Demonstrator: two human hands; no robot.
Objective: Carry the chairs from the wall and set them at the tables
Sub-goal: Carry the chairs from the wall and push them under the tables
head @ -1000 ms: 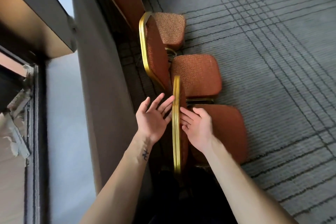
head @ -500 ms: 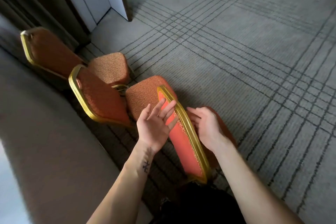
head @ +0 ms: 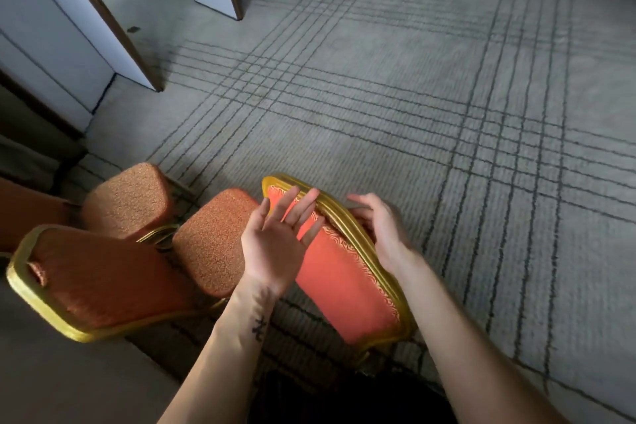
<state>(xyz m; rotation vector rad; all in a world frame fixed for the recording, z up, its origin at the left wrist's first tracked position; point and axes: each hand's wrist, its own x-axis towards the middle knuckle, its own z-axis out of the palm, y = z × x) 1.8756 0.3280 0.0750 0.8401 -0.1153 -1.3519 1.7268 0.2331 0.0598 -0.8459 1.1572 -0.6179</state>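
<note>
While left hand presses flat on chair back, right hand cups its edge; carpet beyond.

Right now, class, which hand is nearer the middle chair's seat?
Left. The left hand sits between the seat and the held backrest; the right hand is beyond the backrest.

No word, brand, number or sign can be read anywhere in the view. The only mark that looks like writing is a small dark tattoo on the inner left forearm — a character-like figure, too blurred to make out. The gold weave along the back of the nearest chair is a scroll pattern — ornament, not lettering.
</note>
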